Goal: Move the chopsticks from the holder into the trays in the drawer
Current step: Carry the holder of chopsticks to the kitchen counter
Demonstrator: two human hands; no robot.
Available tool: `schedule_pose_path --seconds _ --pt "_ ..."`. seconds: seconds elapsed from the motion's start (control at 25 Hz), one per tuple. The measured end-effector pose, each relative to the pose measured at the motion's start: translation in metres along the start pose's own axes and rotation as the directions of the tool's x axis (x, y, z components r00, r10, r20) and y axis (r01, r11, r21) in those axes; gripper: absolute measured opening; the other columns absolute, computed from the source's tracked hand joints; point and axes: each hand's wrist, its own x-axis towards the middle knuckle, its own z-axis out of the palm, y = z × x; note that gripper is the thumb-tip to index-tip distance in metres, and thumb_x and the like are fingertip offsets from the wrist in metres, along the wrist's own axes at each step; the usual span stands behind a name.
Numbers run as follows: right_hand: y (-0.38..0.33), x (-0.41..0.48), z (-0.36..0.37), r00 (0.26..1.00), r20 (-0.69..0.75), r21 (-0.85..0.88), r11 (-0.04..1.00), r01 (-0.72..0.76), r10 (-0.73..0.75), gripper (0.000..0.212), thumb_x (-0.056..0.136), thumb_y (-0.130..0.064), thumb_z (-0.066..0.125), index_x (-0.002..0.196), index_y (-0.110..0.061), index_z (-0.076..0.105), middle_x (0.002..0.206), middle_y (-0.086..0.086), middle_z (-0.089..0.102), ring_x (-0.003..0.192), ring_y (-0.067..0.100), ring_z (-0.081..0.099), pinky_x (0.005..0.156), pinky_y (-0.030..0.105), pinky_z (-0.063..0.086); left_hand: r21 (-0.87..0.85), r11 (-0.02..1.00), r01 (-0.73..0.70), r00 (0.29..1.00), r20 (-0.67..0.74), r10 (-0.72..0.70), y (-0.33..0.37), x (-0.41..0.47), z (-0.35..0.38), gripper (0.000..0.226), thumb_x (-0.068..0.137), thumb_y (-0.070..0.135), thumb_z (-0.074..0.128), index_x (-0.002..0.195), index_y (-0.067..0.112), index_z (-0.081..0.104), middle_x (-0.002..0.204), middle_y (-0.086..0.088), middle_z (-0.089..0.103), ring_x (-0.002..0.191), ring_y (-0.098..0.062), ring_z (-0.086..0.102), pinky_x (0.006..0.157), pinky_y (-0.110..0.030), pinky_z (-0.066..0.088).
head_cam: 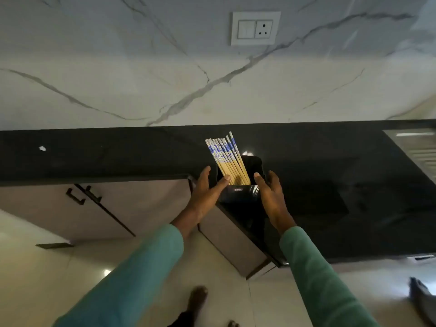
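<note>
A black chopstick holder (238,194) stands near the front edge of the black countertop (118,156). Several bamboo chopsticks (226,156) with blue-and-white patterned tops lean to the left out of it. My left hand (205,194) presses the holder's left side, thumb across its front rim by the chopsticks. My right hand (271,197) clasps its right side, thumb on the rim. Below the counter, a grey drawer front (233,239) is closed; no trays are visible.
Grey cabinet doors with black handles (75,197) sit under the counter at left. A ribbed steel sink drainboard (420,149) lies at the far right. A white switch and socket plate (255,28) is on the marble wall. My foot (197,300) rests on the tiled floor.
</note>
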Motion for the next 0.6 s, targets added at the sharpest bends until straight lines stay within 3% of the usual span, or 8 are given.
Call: schedule_pose_path --seconds 0.12,0.24,0.32,0.4,0.52,0.6 --pt "0.005 0.018 0.009 0.997 0.066 0.060 0.997 -0.047 0.043 0.062 0.105 -0.046 0.055 0.161 -0.029 0.034 0.153 0.006 0.052 0.132 0.022 0.058 0.092 0.032 0.052 -0.031 0.999 0.015 0.999 0.051 -0.013 -0.006 0.031 0.005 0.097 0.088 0.060 0.069 0.164 0.032 0.016 0.170 0.001 0.028 0.155 -0.021 0.028 0.112 -0.035 0.032" --pt "0.013 0.020 0.016 0.995 0.050 0.122 0.989 -0.089 0.083 0.044 0.112 -0.032 0.044 0.156 -0.025 0.043 0.142 0.008 0.063 0.126 0.021 0.064 0.101 0.041 0.055 -0.052 0.999 0.014 0.996 0.094 -0.009 -0.017 0.042 0.010 0.088 0.097 0.039 0.070 0.165 0.031 0.015 0.167 0.002 0.034 0.149 -0.013 0.034 0.110 -0.030 0.036" --pt "0.014 0.018 0.021 0.995 0.009 0.159 0.982 -0.100 0.100 0.040 0.113 -0.024 0.039 0.153 -0.024 0.046 0.136 0.008 0.067 0.126 0.024 0.066 0.105 0.043 0.054 -0.091 0.996 0.004 0.993 0.115 0.007 -0.020 0.046 0.009 0.085 0.099 0.025 0.067 0.165 0.030 0.013 0.165 0.000 0.036 0.147 -0.015 0.038 0.114 -0.032 0.039" --pt "0.014 0.013 0.025 0.991 -0.036 0.193 0.973 -0.123 0.132 0.038 0.112 -0.020 0.039 0.149 -0.026 0.049 0.125 0.005 0.071 0.114 0.019 0.071 0.091 0.034 0.060 -0.116 0.993 0.019 0.986 0.169 0.001 -0.021 0.048 0.007 0.083 0.101 0.018 0.061 0.166 0.033 0.010 0.164 0.000 0.036 0.142 -0.014 0.042 0.110 -0.030 0.045" --pt "0.012 -0.008 0.026 0.982 -0.097 0.198 0.970 -0.138 0.160 0.041 0.111 -0.015 0.040 0.150 -0.023 0.049 0.116 0.004 0.071 0.099 0.014 0.073 0.071 0.019 0.059 -0.091 0.996 -0.001 0.976 0.217 0.020 -0.020 0.040 0.003 0.080 0.101 0.015 0.055 0.166 0.033 0.011 0.165 0.002 0.034 0.143 -0.010 0.040 0.099 -0.014 0.042" --pt "0.016 -0.030 0.021 0.982 -0.120 0.210 0.971 -0.116 0.143 0.044 0.111 -0.014 0.040 0.154 -0.020 0.044 0.125 0.008 0.069 0.109 0.019 0.071 0.078 0.023 0.061 -0.070 0.997 -0.040 0.965 0.256 0.057 -0.016 0.025 0.003 0.080 0.099 0.018 0.053 0.166 0.032 0.011 0.167 0.003 0.033 0.148 -0.010 0.037 0.107 -0.017 0.039"
